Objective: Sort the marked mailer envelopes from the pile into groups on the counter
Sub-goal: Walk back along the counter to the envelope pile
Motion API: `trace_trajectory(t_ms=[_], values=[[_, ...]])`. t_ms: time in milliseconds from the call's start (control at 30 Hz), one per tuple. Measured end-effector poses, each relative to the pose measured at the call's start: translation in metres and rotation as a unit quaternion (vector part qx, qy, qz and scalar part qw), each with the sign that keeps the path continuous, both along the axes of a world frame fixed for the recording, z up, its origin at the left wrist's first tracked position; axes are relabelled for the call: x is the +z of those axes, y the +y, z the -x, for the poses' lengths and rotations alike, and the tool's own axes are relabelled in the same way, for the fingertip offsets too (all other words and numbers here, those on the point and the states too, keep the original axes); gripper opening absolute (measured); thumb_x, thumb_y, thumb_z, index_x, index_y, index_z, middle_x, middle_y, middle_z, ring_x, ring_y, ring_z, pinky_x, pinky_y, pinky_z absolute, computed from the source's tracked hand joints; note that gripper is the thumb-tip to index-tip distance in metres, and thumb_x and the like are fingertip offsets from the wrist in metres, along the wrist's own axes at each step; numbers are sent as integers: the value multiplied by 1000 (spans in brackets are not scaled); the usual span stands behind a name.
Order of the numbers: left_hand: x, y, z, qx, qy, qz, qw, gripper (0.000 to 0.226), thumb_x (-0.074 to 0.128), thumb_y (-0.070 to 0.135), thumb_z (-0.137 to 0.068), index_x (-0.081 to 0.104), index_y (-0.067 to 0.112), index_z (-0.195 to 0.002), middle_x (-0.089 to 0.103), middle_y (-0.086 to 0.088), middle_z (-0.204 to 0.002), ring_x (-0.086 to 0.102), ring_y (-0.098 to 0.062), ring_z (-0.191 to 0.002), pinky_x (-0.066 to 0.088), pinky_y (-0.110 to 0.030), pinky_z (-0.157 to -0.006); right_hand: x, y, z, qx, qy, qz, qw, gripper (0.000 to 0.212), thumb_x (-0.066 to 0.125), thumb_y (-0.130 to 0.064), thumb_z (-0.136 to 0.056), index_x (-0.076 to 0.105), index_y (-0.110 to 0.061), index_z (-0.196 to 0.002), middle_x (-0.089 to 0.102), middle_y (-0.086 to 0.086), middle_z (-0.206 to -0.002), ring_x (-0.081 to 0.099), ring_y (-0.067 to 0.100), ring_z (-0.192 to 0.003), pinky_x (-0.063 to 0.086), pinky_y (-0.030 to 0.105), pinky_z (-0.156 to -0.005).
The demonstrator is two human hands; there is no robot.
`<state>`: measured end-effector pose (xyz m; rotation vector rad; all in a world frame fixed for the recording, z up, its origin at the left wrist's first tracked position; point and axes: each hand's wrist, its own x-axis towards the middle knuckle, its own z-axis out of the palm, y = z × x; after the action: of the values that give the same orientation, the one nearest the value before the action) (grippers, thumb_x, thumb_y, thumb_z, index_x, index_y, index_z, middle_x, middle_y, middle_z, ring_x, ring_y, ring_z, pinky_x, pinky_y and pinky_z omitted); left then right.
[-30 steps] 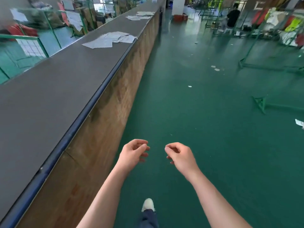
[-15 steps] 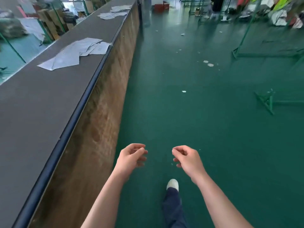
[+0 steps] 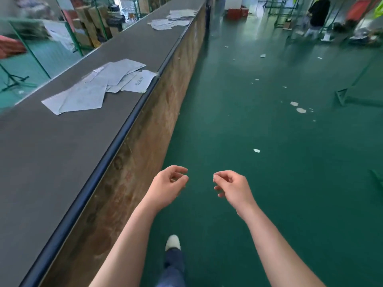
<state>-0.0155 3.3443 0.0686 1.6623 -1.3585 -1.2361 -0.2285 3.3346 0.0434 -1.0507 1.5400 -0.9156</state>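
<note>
Meanwhile, both hands empty w/ loosely curled fingers: left hand (image 3: 167, 186) nearer the grey flat mailer envelopes (image 3: 99, 88) strewn ahead-left on dark long counter (image 3: 51, 154), right hand (image 3: 233, 188) farther.

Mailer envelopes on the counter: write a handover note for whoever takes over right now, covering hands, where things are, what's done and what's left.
Left hand and right hand: both loosely curled, holding nothing, out over the green floor.
Nearest group of mailer envelopes lies ahead on the counter, by its front edge. Two more groups lie further along.
Done: some envelopes laid out in groups.
Left: the source pile is not in view, so I cannot tell how many remain.
</note>
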Motion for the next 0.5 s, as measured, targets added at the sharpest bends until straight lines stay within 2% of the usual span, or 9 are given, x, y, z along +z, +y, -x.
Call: trace_trajectory(t_ms=[133, 300, 433, 500], values=[[-28, -138, -37, 23, 26, -5, 999, 13, 65, 18, -96, 70, 27, -105, 74, -2, -93, 71, -36, -90, 60, -52, -79, -23, -140, -36, 27, 31, -4, 999, 6, 68, -17, -96, 74, -18, -95, 75, 0, -90, 72, 12, -74, 60, 37, -72], [-7, -305, -75, 48, 39, -10, 998, 13, 64, 19, -96, 70, 26, -104, 75, -4, -96, 73, -30, -88, 61, -47, -79, -14, -281, -66, 39, 39, -40, 998, 6, 67, -19, -96, 73, -17, -98, 75, 1, -94, 70, 12, -74, 57, 31, -67], [11, -434, -70, 47, 53, 4, 997, 13, 63, 17, -96, 69, 26, -103, 76, -2, -97, 75, -23, -86, 61, -35, -73, -7, -393, -72, 9, 16, -32, 999, 7, 67, -20, -97, 72, -19, -101, 73, 1, -98, 68, 11, -75, 57, 32, -68], [5, -494, -57, 23, 69, 2, 997, 13, 63, 15, -97, 69, 25, -104, 76, -6, -99, 74, -18, -82, 61, -33, -72, -13, -451, -67, 34, 16, -18, 999, 9, 68, -23, -97, 71, -23, -105, 73, -3, -103, 68, 10, -80, 58, 31, -69]])
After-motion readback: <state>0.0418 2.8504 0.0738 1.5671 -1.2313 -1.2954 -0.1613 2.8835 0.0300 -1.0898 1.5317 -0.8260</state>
